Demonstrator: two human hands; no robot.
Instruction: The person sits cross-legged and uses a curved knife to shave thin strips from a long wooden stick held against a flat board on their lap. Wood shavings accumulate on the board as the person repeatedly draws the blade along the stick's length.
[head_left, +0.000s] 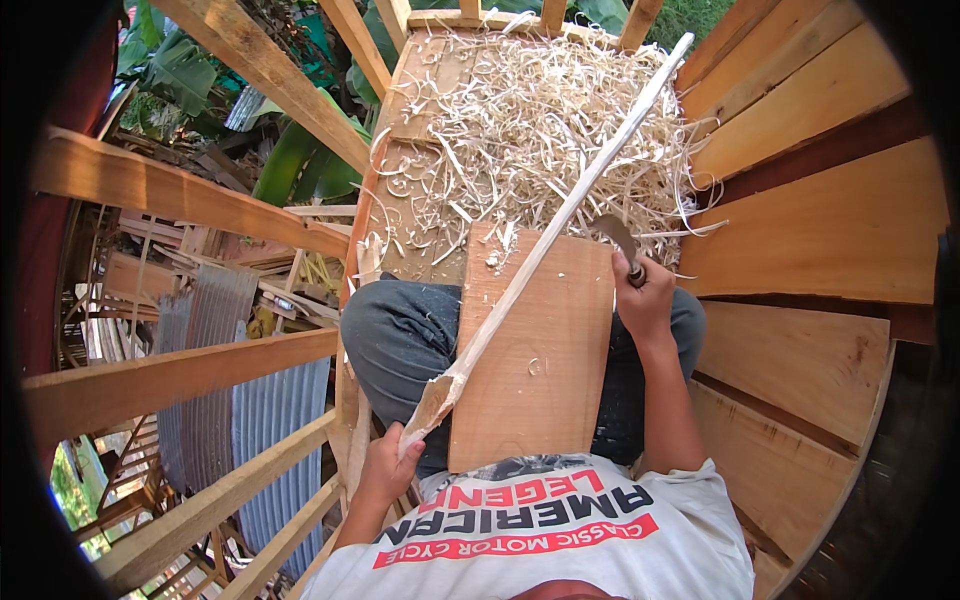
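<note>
A long, pale carved wooden stick [570, 210] slants across the view, from the lower left to the far right. My left hand [387, 466] is wrapped round its broader, browner lower end. In my right hand [646, 300] is a knife with a curved blade [614, 234]. The fingers close round its handle, and the blade points away from me, just right of the stick and apart from it. Across my lap lies a flat wooden board [535, 350] with a few shavings on it. The stick passes over this board; whether it touches cannot be told.
Curled wood shavings [560, 130] heap over the plank floor [405, 215] ahead of my folded legs [400, 325]. Overlapping wooden planks [810, 230] wall the right side. Spaced wooden slats [190, 375] form a railing on the left, with corrugated sheets [280, 430] and stacked timber beyond.
</note>
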